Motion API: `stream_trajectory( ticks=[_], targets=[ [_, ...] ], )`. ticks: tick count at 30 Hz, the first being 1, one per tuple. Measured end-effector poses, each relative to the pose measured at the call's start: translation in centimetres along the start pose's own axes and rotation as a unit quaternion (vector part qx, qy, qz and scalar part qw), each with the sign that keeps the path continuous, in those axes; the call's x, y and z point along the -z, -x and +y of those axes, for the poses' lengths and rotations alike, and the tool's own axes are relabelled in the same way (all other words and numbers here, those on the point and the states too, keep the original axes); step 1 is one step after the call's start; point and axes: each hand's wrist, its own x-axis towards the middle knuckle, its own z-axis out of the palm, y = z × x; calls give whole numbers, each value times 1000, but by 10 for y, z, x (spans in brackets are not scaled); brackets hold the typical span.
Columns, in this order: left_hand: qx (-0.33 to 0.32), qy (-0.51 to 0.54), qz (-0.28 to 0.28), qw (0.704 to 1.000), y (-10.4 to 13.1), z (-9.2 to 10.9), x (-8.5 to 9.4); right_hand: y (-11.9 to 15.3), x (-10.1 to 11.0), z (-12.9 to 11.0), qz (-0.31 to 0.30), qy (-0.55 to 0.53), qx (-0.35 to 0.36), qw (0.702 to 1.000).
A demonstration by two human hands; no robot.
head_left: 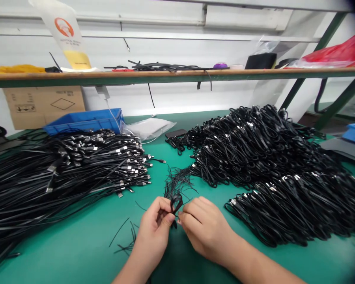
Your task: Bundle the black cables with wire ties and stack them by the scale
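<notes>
- Coil of black cable held up in front of the person, above the green table, between the two hands.
- Left hand: thumb and fingers clamped on the coil's near side, about its middle.
- Right hand: fingers curled and bunched, tips just beside the coil; whether they pinch a strip or the cable itself, cannot tell.
- Key relation: coil lies to the right of the left fingers and to the left of the right fingertips. Its long axis stands roughly upright, leaning a little right at the top, so it crosses the line between the hands. Left hand nearer, in contact; right tips close up against the other side.
- Loop shows above the left thumb; a short dark end pokes out below it.
- Thin black strips heaped just beyond the hands; a few more strips scattered left of the left wrist.
- Well off to the left: long pile of loose straight cables, many plug ends facing the middle.
- To the right, nearer the right hand: row of coiled cables, with a bigger heap of coils behind.
</notes>
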Motion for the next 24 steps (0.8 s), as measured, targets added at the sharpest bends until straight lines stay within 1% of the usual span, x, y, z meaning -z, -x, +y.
stream_trajectory(
  ticks=[1,2,3,4,5,6,7,8,9,10,12,13,14,16,18,20,21,22,24],
  targets=[
    [-7,-1,-1,1000,0,1,-1,-1,-1,-2,6,-59,-39,998],
    [-18,0,1,1000,1,2,-1,-2,-1,-4,12,-145,-97,985],
    [-29,2,2,1000,1,3,-2,-4,-3,-7,17,-255,-173,951],
    [-39,4,3,999,2,4,-2,-5,-4,-10,14,-379,-255,889],
    [-46,6,2,999,2,5,-2,-6,-5,-13,2,-499,-329,802],
    [-49,8,1,999,2,5,-2,-7,-6,-15,-14,-597,-384,704],
    [-47,9,-2,999,3,5,-2,-8,-6,-16,-31,-665,-416,620],
    [-40,11,-7,999,3,5,-2,-8,-7,-17,-41,-701,-429,569],
    [-30,13,-12,999,3,4,-1,-9,-7,-17,-38,-707,-432,559],
    [-17,19,-15,1000,3,4,0,-10,-7,-16,-26,-694,-424,581],
    [7,41,-26,999,2,3,0,-11,-9,-13,5,-642,-394,658],
    [19,53,-34,998,2,3,0,-12,-10,-11,14,-617,-378,690],
    [30,65,-44,996,2,2,0,-12,-10,-10,19,-600,-364,712],
    [55,88,-66,992,2,3,-1,-12,-11,-8,33,-570,-346,745],
    [90,118,-85,985,2,3,-1,-11,-10,-7,61,-509,-311,801],
    [147,164,-102,970,3,2,-1,-12,-5,-6,62,-432,-262,861],
    [184,189,-109,958,3,2,0,-12,-2,-6,46,-400,-245,882],
    [223,214,-116,944,3,2,0,-13,1,-5,21,-381,-233,895],
    [293,256,-130,912,5,4,0,-13,5,-5,-35,-382,-216,898]
  ],
)
